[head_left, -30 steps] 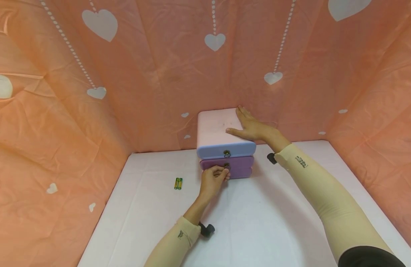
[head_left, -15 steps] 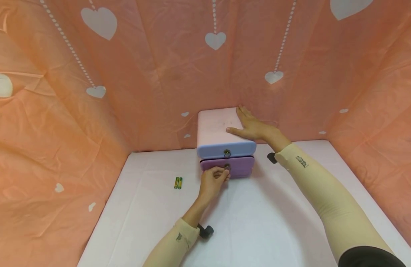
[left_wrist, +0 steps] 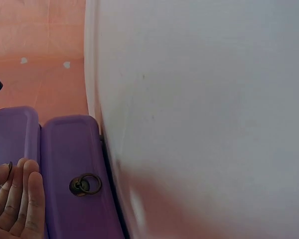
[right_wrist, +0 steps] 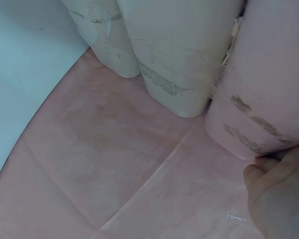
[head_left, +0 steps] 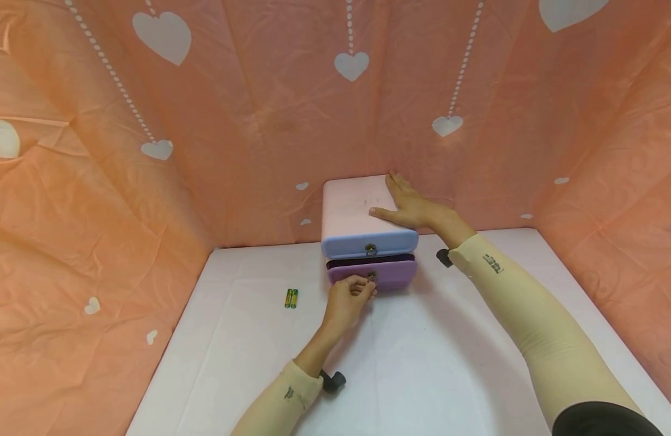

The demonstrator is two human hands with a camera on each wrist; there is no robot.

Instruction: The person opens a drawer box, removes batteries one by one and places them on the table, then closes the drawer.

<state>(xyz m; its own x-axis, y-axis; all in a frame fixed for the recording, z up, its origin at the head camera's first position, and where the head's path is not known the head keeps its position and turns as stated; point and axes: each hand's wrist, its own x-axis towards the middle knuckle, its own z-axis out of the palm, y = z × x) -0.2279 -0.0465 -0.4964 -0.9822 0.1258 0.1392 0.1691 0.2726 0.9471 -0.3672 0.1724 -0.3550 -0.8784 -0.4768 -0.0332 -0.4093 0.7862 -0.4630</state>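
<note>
purple drawer [head_left: 392, 275] ajar | left hand [head_left: 346, 297] pinches ring | right hand [head_left: 414, 209] flat on box

Both forearms wear close-fitting cream-yellow sleeves that end at the wrists, leaving the left hand [head_left: 346, 297] and right hand [head_left: 414, 208] bare. Each sleeve carries a small dark printed mark near its cuff. A black camera mount is strapped under each wrist. At the near right corner, a black upper sleeve overlaps the cream one.
</note>
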